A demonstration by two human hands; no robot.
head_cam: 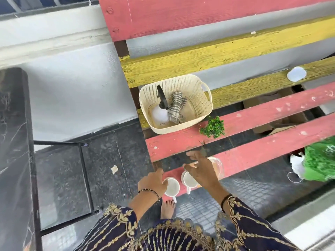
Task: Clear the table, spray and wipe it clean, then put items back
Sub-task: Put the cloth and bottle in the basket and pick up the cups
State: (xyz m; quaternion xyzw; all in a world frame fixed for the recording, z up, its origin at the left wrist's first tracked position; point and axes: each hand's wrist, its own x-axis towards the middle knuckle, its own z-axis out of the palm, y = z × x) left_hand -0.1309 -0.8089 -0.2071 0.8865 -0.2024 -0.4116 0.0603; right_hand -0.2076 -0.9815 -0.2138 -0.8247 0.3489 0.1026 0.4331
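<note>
The slatted table [253, 124] is found uncleared: the basket [200, 103], holding the spray bottle [161, 113] and cloth [175, 107], is set at its left end, well apart from the near edge. There the left cup [172, 186] is gripped at its rim by the curled fingers of the left hand [152, 182]. The right cup [189, 180], just beside it, lies directly beneath the right hand [201, 171], whose fingers are spread apart and are judged to hold nothing. Both handles are pointed towards the person, so each cup is judged nearest its own-side hand and best lifted by the rim.
</note>
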